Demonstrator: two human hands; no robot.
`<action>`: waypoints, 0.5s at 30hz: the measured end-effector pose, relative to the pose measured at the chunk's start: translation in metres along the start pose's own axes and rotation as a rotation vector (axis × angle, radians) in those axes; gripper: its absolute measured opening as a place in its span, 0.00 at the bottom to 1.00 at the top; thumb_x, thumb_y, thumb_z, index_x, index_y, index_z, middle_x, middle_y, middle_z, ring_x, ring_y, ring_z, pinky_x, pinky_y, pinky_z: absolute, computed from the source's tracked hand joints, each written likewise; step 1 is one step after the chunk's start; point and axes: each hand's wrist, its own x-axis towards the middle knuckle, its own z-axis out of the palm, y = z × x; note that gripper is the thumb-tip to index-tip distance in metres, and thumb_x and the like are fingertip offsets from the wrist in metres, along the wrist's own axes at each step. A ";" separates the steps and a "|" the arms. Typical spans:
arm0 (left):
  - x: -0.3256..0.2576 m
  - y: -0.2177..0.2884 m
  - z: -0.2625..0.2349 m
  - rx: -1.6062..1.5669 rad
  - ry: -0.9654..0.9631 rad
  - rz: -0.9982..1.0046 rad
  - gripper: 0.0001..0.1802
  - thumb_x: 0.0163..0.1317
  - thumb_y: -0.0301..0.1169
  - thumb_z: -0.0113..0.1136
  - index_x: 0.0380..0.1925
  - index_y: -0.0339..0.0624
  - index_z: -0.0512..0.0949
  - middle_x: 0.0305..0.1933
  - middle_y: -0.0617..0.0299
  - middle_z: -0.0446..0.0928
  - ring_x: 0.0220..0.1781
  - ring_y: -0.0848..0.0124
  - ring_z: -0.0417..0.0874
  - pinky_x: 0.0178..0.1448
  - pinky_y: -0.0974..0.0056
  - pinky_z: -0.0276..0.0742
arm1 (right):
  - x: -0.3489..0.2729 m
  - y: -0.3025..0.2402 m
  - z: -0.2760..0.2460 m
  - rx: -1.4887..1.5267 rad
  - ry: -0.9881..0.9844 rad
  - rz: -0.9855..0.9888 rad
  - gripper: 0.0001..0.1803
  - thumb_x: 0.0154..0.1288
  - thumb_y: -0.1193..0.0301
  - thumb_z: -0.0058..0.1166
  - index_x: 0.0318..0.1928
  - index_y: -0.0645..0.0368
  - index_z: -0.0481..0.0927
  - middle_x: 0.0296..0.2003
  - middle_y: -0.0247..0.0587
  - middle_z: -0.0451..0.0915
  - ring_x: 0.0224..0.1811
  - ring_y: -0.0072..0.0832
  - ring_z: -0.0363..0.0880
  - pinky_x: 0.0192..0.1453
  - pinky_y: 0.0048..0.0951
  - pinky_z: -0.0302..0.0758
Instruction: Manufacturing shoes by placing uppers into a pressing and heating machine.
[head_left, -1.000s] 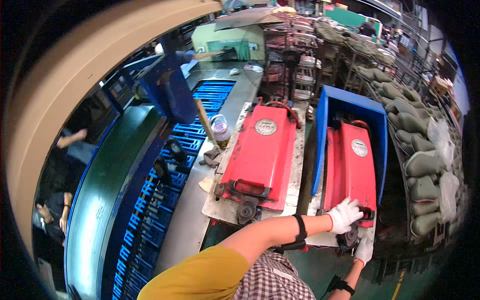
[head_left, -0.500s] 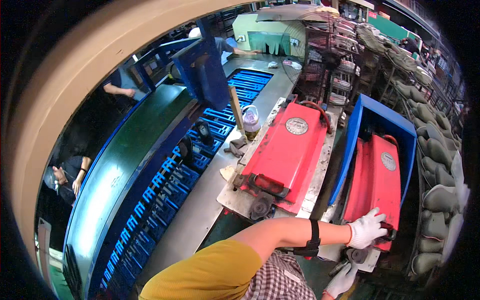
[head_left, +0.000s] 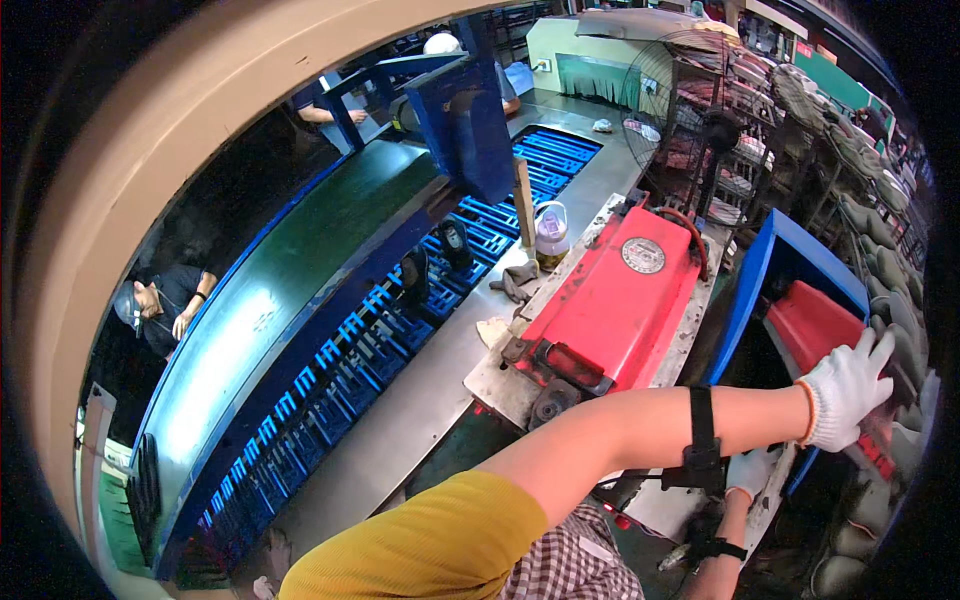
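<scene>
My left hand [head_left: 845,385], in a white glove, lies with fingers spread on the red cover [head_left: 815,320] of a machine set inside a blue housing [head_left: 760,275] at the right. My left arm, in a yellow sleeve with a black strap near the wrist, reaches across to it. My right hand [head_left: 750,470], also gloved, sits lower, at the front edge of that machine's grey base. Its fingers are partly hidden by my left arm.
A second red machine [head_left: 620,300] stands on a grey plate in the middle. A plastic jar [head_left: 551,232], a wooden stick [head_left: 523,205] and a rag [head_left: 515,280] lie beside it. Left of them run a blue roller conveyor [head_left: 370,340] carrying black shoes [head_left: 440,260] and a green belt [head_left: 270,290]. Another person [head_left: 160,305] works at far left; shoe racks [head_left: 880,250] fill the right.
The view has swung left, pushing the machines toward the right edge. My left hand stays on the right red cover with its fingers spread wider; my right hand stays below it.
</scene>
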 end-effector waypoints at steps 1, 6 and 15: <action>-0.005 -0.007 -0.004 -0.016 -0.083 -0.029 0.23 0.44 0.39 0.71 0.41 0.41 0.82 0.57 0.40 0.75 0.58 0.48 0.77 0.54 0.52 0.74 | 0.008 -0.008 -0.010 -0.008 -0.076 0.037 0.40 0.68 0.54 0.62 0.74 0.59 0.66 0.71 0.65 0.66 0.75 0.56 0.62 0.77 0.51 0.61; -0.028 -0.031 -0.042 -0.136 0.043 0.115 0.28 0.41 0.35 0.72 0.45 0.38 0.78 0.64 0.41 0.72 0.62 0.43 0.75 0.65 0.46 0.73 | 0.027 0.034 -0.017 0.336 -0.152 0.106 0.41 0.70 0.55 0.61 0.77 0.57 0.64 0.76 0.60 0.63 0.78 0.52 0.60 0.81 0.43 0.57; -0.206 -0.090 -0.149 -0.743 -0.386 -0.769 0.48 0.62 0.37 0.66 0.78 0.33 0.54 0.80 0.38 0.58 0.82 0.50 0.60 0.83 0.55 0.58 | -0.113 -0.011 -0.071 1.683 -0.333 0.677 0.34 0.77 0.54 0.51 0.76 0.59 0.67 0.69 0.37 0.75 0.68 0.34 0.73 0.74 0.38 0.66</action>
